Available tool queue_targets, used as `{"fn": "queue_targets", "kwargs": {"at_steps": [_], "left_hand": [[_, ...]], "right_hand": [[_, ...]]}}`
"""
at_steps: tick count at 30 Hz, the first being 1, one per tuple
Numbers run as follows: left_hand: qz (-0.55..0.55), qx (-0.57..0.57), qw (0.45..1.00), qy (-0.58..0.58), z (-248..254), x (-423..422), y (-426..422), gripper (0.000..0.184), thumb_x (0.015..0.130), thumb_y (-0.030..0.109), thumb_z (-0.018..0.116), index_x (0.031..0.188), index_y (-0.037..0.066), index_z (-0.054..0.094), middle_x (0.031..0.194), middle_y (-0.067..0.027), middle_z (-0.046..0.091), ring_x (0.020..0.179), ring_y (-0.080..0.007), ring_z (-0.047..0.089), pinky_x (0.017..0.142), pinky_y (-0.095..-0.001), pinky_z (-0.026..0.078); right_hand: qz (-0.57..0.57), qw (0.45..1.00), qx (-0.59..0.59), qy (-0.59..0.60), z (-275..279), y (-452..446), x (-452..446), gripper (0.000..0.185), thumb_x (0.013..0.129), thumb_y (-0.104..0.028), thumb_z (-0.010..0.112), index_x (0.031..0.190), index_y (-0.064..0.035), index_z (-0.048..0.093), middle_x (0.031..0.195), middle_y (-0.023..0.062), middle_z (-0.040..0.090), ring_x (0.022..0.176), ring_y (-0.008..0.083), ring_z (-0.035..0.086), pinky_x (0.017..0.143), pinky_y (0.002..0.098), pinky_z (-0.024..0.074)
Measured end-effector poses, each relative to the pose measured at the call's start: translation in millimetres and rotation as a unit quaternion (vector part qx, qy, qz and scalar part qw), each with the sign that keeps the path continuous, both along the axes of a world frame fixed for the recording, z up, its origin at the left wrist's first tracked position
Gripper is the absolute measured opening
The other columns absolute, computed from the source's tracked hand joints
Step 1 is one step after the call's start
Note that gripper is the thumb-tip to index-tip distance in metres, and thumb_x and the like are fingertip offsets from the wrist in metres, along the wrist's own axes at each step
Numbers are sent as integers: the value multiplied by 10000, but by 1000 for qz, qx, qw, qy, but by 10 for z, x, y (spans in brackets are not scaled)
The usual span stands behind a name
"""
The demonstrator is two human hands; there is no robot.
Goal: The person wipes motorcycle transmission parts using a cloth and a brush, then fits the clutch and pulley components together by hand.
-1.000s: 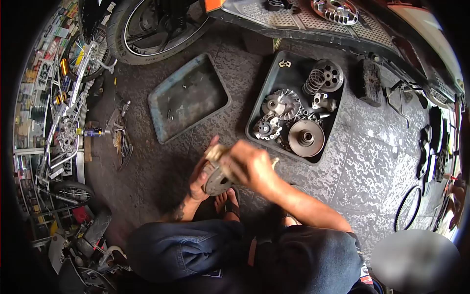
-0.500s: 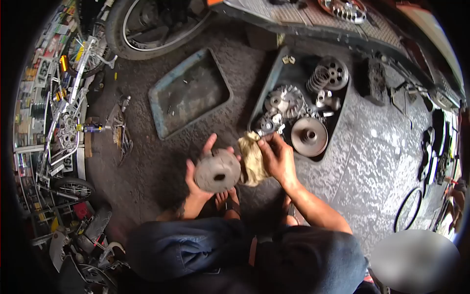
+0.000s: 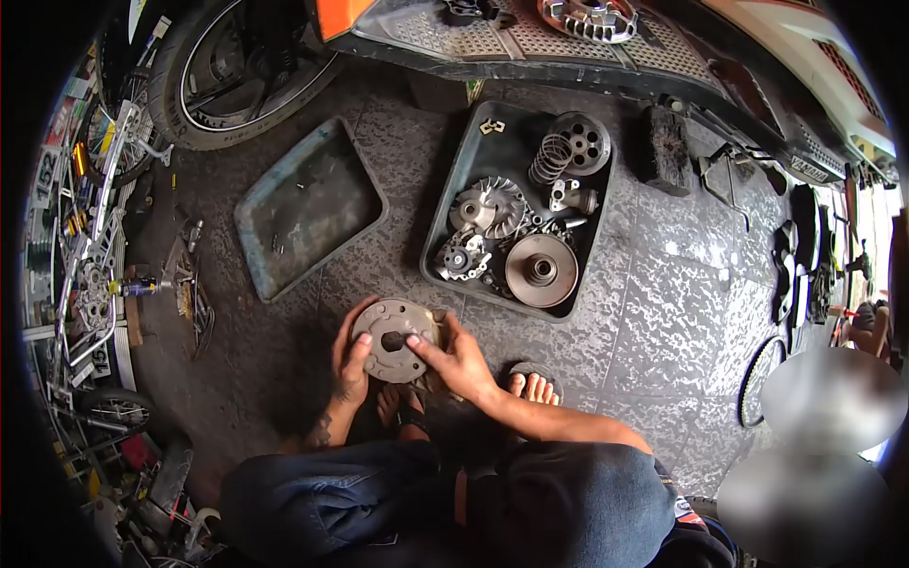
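Note:
A round grey metal disc (image 3: 378,363), with a large centre hole and small holes near its rim, is held over the floor between my two hands. My left hand (image 3: 348,364) grips its left edge, thumb on the face. From the right, my right hand (image 3: 462,363) closes on the disc with its thumb beside the centre hole. A bit of yellowish cloth (image 3: 436,316) shows at the disc's right edge; the rest is hidden behind the disc and hand. Beyond my hands, a tray (image 3: 437,222) holds a finned fan wheel (image 3: 491,206), a round pulley (image 3: 542,270) and a coil spring (image 3: 550,159).
A second tray (image 3: 248,248) with a few small bits lies at the left. A motorcycle wheel (image 3: 175,104) stands behind it. Scooter bodywork (image 3: 530,52) overhangs the far side, near a dark block (image 3: 667,151). Bike parts (image 3: 95,275) crowd the left edge.
My right hand has moved left from beside the tray onto the disc. The cloth that hung from it is now mostly hidden. The disc's face has turned up, and the view has shifted.

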State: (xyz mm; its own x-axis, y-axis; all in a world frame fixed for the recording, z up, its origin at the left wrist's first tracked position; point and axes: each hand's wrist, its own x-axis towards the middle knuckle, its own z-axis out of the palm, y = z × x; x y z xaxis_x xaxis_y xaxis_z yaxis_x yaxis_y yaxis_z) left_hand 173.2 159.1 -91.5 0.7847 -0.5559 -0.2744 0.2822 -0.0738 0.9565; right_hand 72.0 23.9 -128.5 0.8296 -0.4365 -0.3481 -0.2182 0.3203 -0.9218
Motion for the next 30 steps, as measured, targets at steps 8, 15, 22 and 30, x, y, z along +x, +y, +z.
{"fn": "queue_targets", "kwargs": {"at_steps": [8,15,22,30], "left_hand": [[-130,121,977,-116,-198,-50,-98,762,851,373,656,1393,5,265,1364,-149,363,1242,-250,407,1032,-355,343],[56,9,942,331,-269,-159,-224,444,875,394,618,1188,99,507,1116,-50,562,1062,-198,538,893,-370,468],[127,-174,891,399,-50,19,-183,573,852,574,465,1142,88,552,1118,-184,595,993,-399,575,900,-504,469],[113,-204,896,378,171,313,-14,736,831,665,412,1297,98,472,1252,-178,525,1066,-363,548,925,-523,431]], "right_hand": [[27,987,-152,54,227,-404,61,483,742,-303,760,985,22,497,741,192,645,657,256,649,596,364,509],[140,942,-302,-37,165,-182,-74,571,747,-276,738,1101,-6,381,856,226,582,704,433,607,565,477,499],[217,914,-230,-254,-69,-190,-353,355,838,-225,663,1116,-35,554,1021,172,533,903,385,580,741,424,511],[288,918,-274,-4,423,-980,-663,227,811,-139,660,1029,-82,642,948,123,674,839,311,651,749,373,519]]}}
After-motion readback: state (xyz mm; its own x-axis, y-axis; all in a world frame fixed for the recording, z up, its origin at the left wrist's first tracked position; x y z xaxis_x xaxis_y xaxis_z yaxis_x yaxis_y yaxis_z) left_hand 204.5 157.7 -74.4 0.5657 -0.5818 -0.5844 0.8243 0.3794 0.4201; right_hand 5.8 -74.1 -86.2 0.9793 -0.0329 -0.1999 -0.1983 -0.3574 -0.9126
